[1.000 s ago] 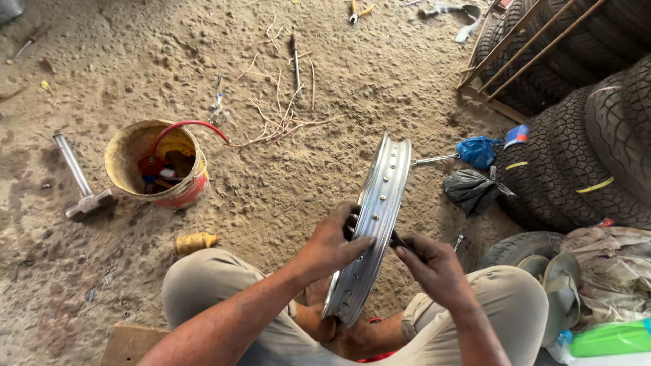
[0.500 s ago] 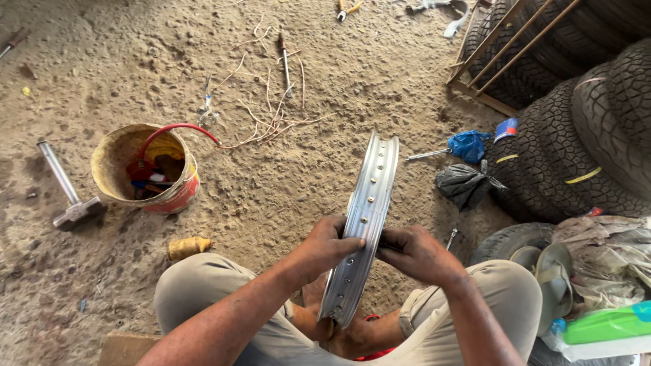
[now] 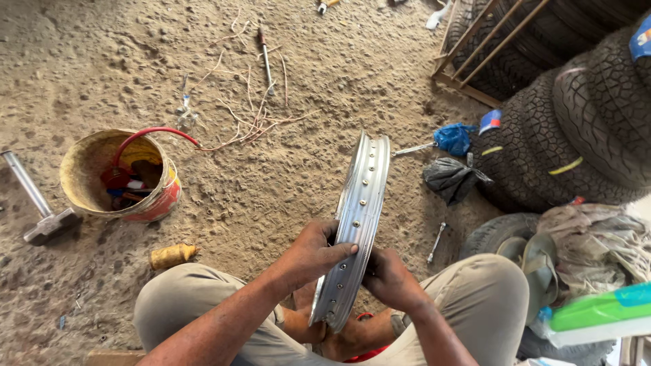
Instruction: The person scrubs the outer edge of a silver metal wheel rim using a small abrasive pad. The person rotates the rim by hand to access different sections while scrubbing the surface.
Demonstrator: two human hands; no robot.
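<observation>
A silver metal wheel rim (image 3: 363, 196) with spoke holes stands on edge between my knees, seen edge-on. My left hand (image 3: 308, 254) grips its left side, the thumb lying across the rim's inner channel. My right hand (image 3: 385, 276) holds the rim from the right, fingers curled behind it. The rim's lower end rests near my feet, partly hidden by my hands and legs.
A dirty yellow bucket (image 3: 81, 193) with a red handle holds small items at the left, a sledgehammer (image 3: 41, 213) beside it. A yellow can (image 3: 171, 255) lies near my left knee. Stacked tyres (image 3: 576, 115), a blue rag (image 3: 453, 137), a wrench (image 3: 436, 242) and cloth (image 3: 590, 237) lie to the right.
My right hand has slid down and behind the rim. My left hand's thumb now lies across the rim's channel. The view has shifted slightly.
</observation>
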